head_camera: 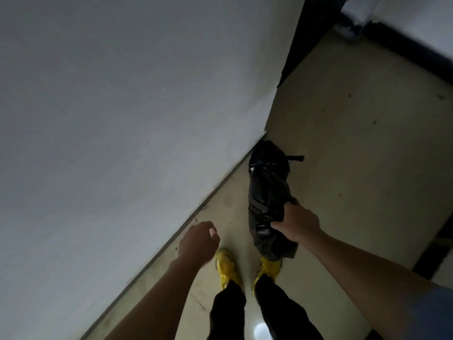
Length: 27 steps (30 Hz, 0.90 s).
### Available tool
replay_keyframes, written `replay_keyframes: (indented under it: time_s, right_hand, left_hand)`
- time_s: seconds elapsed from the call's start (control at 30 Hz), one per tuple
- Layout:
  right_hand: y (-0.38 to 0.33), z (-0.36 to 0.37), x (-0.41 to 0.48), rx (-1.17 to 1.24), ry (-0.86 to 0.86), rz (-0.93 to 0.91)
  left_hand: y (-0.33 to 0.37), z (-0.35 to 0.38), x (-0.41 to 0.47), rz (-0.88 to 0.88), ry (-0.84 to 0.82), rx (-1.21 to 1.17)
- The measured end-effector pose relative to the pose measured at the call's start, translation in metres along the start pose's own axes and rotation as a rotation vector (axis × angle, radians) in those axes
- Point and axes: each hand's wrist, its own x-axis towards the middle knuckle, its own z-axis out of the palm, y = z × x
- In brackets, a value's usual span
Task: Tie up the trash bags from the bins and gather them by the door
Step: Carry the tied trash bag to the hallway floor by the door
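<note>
Right hand (297, 223) is gripping a seemingly tied black trash bag (267, 190); left hand (198, 239) is hanging fisted, empty; carrying to the door probably remaining.

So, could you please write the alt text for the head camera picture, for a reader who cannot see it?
Seen from above, a person's right hand grips a black trash bag over a pale floor beside a white wall. The left hand is curled and holds nothing; yellow shoes show below.
</note>
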Motion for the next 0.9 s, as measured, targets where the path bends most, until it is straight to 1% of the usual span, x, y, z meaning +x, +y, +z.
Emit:
replay_keyframes:
  time_s: [0.07,0.2,0.37,0.47,0.53,0.63,0.7,0.9]
  right_hand:
    - [-0.002,0.013,0.041,0.030,0.005,0.015]
    - [-0.006,0.067,0.150,0.081,-0.025,0.045]
    - [-0.013,0.128,0.260,0.144,0.005,0.066]
    - [-0.019,0.159,0.313,0.172,-0.003,0.035]
    - [-0.021,0.176,0.339,0.211,-0.049,0.003]
    - [-0.021,0.182,0.353,0.263,-0.093,-0.020]
    - [-0.017,0.173,0.346,0.244,-0.090,-0.032]
    - [0.009,0.115,0.266,0.067,-0.016,-0.060]
  left_hand:
    - [-0.006,0.021,0.034,-0.012,-0.014,-0.003]
    - [-0.028,0.082,0.136,-0.026,-0.053,0.020]
    - [-0.053,0.151,0.231,-0.034,-0.073,0.022]
    - [-0.070,0.182,0.275,-0.026,-0.096,0.048]
    - [-0.081,0.193,0.295,-0.030,-0.099,0.084]
    - [-0.090,0.197,0.308,-0.047,-0.110,0.128]
    - [-0.088,0.190,0.306,-0.054,-0.114,0.147]
    - [-0.045,0.145,0.253,-0.017,-0.121,0.131]
